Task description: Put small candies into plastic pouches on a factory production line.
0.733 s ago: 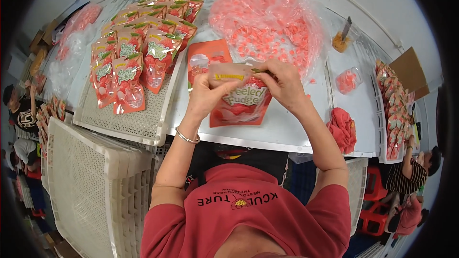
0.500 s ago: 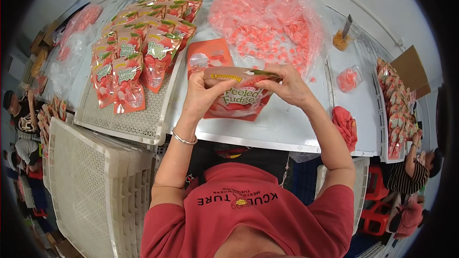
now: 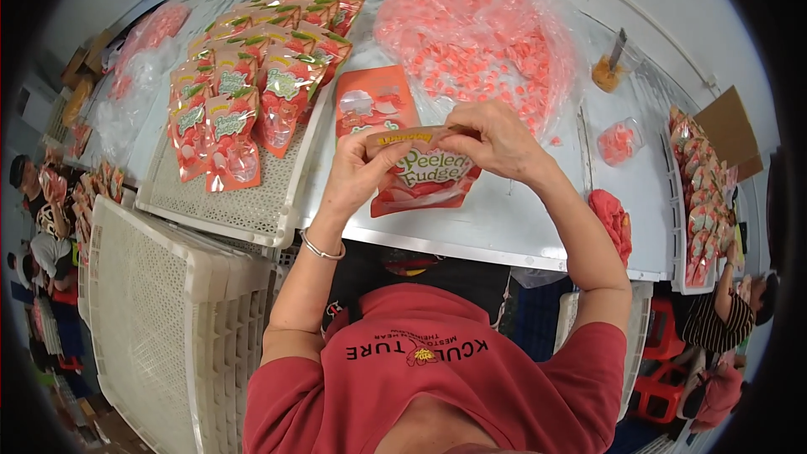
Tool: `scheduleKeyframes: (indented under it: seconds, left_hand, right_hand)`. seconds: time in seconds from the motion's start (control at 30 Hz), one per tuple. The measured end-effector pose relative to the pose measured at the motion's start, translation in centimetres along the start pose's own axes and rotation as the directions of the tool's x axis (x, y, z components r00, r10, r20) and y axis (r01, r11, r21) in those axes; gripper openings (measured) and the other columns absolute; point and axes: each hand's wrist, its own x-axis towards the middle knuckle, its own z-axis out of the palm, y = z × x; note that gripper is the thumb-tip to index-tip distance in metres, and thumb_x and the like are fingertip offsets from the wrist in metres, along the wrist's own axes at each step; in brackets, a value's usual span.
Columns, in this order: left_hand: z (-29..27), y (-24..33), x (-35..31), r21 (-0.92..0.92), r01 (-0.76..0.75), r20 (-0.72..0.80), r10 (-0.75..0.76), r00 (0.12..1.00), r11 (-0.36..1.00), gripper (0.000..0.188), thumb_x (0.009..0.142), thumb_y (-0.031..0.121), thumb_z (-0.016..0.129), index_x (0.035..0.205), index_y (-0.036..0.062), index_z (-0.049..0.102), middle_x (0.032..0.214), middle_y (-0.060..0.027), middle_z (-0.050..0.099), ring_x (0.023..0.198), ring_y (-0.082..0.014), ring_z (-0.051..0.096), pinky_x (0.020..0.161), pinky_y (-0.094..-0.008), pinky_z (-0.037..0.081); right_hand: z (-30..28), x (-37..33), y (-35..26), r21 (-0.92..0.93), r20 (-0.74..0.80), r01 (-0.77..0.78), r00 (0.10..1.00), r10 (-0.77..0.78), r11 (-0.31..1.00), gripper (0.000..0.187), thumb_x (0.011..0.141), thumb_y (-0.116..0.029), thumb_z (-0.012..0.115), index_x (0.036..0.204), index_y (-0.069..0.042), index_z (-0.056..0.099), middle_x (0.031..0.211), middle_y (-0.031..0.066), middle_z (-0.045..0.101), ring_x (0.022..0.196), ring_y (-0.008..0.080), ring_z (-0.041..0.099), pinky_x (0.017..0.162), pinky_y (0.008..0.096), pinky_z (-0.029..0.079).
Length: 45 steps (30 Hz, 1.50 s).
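Observation:
Both hands grip the top edge of a red candy pouch (image 3: 430,178) with a clear window low on its front. My left hand (image 3: 363,170) pinches the pouch's left top corner, thumb in front. My right hand (image 3: 496,141) pinches the same edge toward the right, its fingers bent over it. The pouch hangs upright over the near part of the table. Just behind it lies another red pouch (image 3: 374,101), flat and partly hidden by the left hand and the held pouch.
A large clear bag of pink candies (image 3: 479,42) lies behind. Filled pouches (image 3: 231,139) crowd a perforated tray (image 3: 218,210) at left, above stacked trays (image 3: 147,311). A clear jar (image 3: 618,143), red cloth (image 3: 610,223) and tray of pouches (image 3: 702,210) are at right. Other people sit at both sides.
My right hand has slid left along the pouch's top edge, closer to my left hand. The top edge is drawn together. The whole view has shifted slightly.

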Motion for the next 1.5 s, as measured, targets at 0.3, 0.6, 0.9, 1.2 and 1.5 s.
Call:
scheduleKeyframes:
  seconds: [0.3,0.6,0.9,1.2,1.5]
  left_hand:
    - [-2.9,0.8,-1.7,-0.001,-0.048,-0.009,0.048,0.999,0.999,0.018,0.088,0.015,0.058,0.095,-0.0002,0.064,0.070,0.0019,0.057,0.062,-0.0014,0.050,0.050,-0.0187,0.040]
    - [-13.4,1.0,-1.4,0.284,-0.217,-0.464,0.332,0.821,0.934,0.021,0.085,0.009,0.057,0.101,-0.0043,0.060,0.083,-0.0029,0.063,0.074,-0.0057,0.054,0.063,-0.0230,0.046]
    - [-22.8,-6.7,1.0,0.747,0.436,-0.648,0.401,0.648,0.502,0.117,0.056,0.067,0.071,0.144,0.0164,0.014,0.145,-0.0262,0.014,0.134,-0.0457,0.010,0.107,-0.0553,0.014]
    - [-25.1,-11.5,3.4,0.714,0.699,-0.696,0.161,0.699,0.052,0.114,0.052,0.073,0.068,0.142,0.0419,0.006,0.147,-0.0271,-0.001,0.133,-0.0515,-0.002,0.097,-0.0694,0.013]
    - [-26.5,-10.8,2.3,0.770,0.585,-0.624,0.105,0.775,0.256,0.115,0.053,0.071,0.070,0.144,0.0340,0.010,0.148,-0.0250,-0.006,0.134,-0.0486,-0.007,0.101,-0.0659,0.005]
  right_hand:
    - [1.7,3.5,-3.7,-0.183,0.125,0.140,0.985,-0.119,0.973,0.012,0.076,-0.012,0.061,0.081,-0.001,0.063,0.070,0.0131,0.059,0.066,0.0299,0.056,0.061,0.0357,0.045]
    - [6.8,13.4,-5.0,0.021,0.131,0.172,0.976,-0.173,0.985,0.019,0.081,-0.017,0.059,0.093,-0.004,0.066,0.072,0.0111,0.063,0.065,0.0250,0.059,0.062,0.0329,0.046]
    - [20.4,29.1,1.7,-0.021,-0.011,0.151,0.988,-0.151,0.988,0.017,0.078,-0.020,0.060,0.091,-0.015,0.070,0.083,0.0134,0.064,0.082,0.0282,0.061,0.073,0.0379,0.048]
    - [18.7,17.0,9.5,0.018,-0.469,0.037,0.883,-0.024,0.999,0.046,0.076,-0.037,0.063,0.111,-0.008,0.058,0.099,0.0183,0.057,0.099,0.0338,0.053,0.086,0.0419,0.042]
    - [15.4,-0.2,20.9,-0.441,-0.527,-0.509,0.814,0.245,0.739,0.041,0.078,-0.037,0.063,0.112,-0.016,0.055,0.137,0.0103,0.036,0.122,0.0371,0.035,0.087,0.0583,0.032]
